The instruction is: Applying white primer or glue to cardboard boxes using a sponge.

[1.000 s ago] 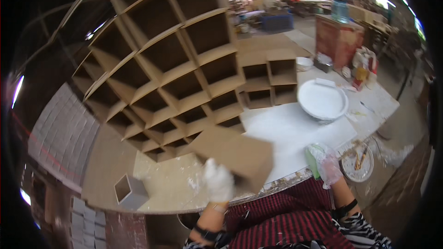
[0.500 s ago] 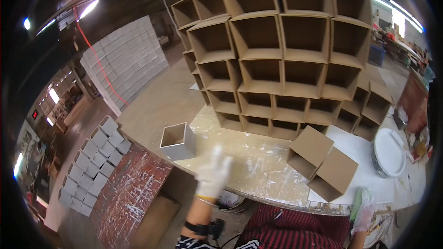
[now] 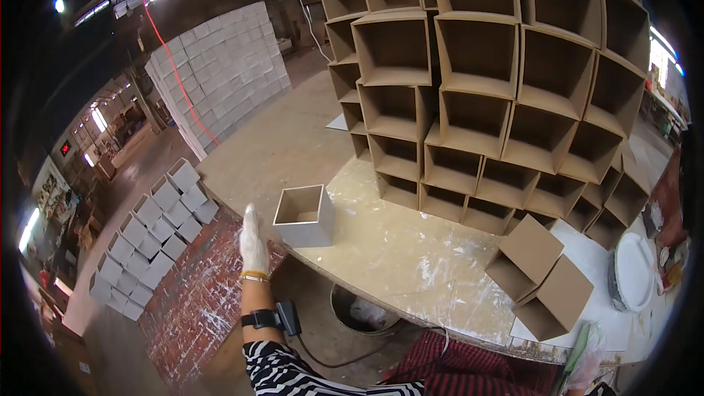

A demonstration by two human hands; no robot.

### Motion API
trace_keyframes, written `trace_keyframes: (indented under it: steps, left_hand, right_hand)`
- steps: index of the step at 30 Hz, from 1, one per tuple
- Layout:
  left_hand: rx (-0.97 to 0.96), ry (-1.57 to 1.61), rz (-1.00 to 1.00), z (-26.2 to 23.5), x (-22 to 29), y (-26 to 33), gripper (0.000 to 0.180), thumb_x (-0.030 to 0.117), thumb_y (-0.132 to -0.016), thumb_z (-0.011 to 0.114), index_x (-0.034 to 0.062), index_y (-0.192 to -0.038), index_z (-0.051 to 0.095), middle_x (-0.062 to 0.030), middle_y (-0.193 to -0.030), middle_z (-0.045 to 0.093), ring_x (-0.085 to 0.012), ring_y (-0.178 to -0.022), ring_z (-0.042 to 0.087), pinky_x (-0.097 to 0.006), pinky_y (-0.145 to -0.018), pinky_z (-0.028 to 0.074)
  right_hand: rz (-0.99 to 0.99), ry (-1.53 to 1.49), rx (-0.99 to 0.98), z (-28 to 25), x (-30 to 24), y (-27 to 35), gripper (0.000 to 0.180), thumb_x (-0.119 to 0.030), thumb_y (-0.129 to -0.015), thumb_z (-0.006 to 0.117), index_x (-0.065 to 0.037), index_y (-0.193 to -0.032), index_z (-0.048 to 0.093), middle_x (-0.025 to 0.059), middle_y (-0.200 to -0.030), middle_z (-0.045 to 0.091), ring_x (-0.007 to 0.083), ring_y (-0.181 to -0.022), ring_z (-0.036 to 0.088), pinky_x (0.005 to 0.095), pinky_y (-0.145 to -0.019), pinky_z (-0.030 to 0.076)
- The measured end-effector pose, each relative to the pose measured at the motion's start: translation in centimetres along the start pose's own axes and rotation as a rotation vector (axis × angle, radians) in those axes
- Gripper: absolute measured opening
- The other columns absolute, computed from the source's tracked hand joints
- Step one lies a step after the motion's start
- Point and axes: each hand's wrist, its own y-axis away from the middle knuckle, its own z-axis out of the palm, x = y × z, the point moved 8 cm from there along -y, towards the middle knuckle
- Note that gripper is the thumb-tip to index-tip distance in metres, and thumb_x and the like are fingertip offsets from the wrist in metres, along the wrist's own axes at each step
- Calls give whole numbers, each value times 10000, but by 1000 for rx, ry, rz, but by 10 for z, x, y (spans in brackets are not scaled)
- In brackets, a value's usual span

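Note:
My left hand (image 3: pixel 254 242), in a white glove, is held up beside the left side of a small open box (image 3: pixel 306 231), fingers stretched and nothing in them. A narrow gap shows between hand and box. The box has pale grey-white outer sides and a brown inside, and it stands at the table's left edge. At the lower right my right hand (image 3: pixel 591 363), in a clear plastic glove, is closed around a long green object (image 3: pixel 577 347) whose kind I cannot make out. Two unpainted brown boxes (image 3: pixel 554 313) lean together near that hand.
A tall stack of brown open boxes (image 3: pixel 473 114) rises at the back of the paint-spotted table (image 3: pixel 400 249). A round tub of white (image 3: pixel 632 271) stands at right. Rows of pale boxes (image 3: pixel 150 231) sit on a red bench (image 3: pixel 194 290). A bucket (image 3: pixel 359 315) is below the table edge.
My left hand has moved left, from the near right of the pale box to its left side. The view has shifted, so the scene sits further right. My right hand keeps the green object.

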Motion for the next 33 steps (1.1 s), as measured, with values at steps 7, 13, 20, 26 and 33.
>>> trace_keyframes:
  steps: [7, 13, 20, 26, 33]
  left_hand:
    - [410, -431, -120, 23, -65, 56, 769, 611, -1062, 410, -73, -1337, 628, -200, -1209, 719, -283, -1093, 664, -403, -954, 507]
    - [296, -357, -239, 102, -79, 38, 623, 428, -1064, 462, -49, -1463, 488, -216, -1338, 643, -315, -1180, 633, -423, -1004, 488]
    - [278, -357, -208, 181, -90, 24, 698, 398, -1058, 502, -93, -1532, 353, -267, -1525, 482, -381, -1340, 534, -413, -1083, 441]
    - [221, -289, -205, 201, -83, 24, 720, 366, -1030, 560, -94, -1544, 353, -306, -1500, 491, -400, -1348, 521, -430, -1116, 407]
    - [-131, -378, 131, 198, -43, 156, 605, 162, -1070, 522, -77, -1584, 311, -243, -1622, 380, -335, -1493, 387, -384, -1216, 312]
  right_hand:
    - [-1142, 1454, 5, 19, -9, 71, 763, -267, -898, 667, -35, -1574, 401, 170, -1573, 455, 358, -1483, 366, 448, -1278, 201]
    - [-880, 1421, -128, -1, -10, 33, 772, -289, -888, 665, -31, -1569, 406, 178, -1571, 456, 378, -1482, 362, 447, -1278, 201]
    - [-896, 1352, -55, -9, 1, 11, 707, -274, -892, 669, -54, -1530, 459, 152, -1524, 506, 352, -1433, 419, 440, -1235, 268]
    - [-920, 1340, -31, -2, -2, 10, 652, -261, -895, 672, -73, -1497, 504, 130, -1483, 548, 330, -1390, 467, 434, -1198, 324]
    - [-1027, 1365, 9, 2, -2, 19, 591, -246, -899, 675, -96, -1459, 558, 104, -1435, 598, 305, -1341, 523, 427, -1155, 391]
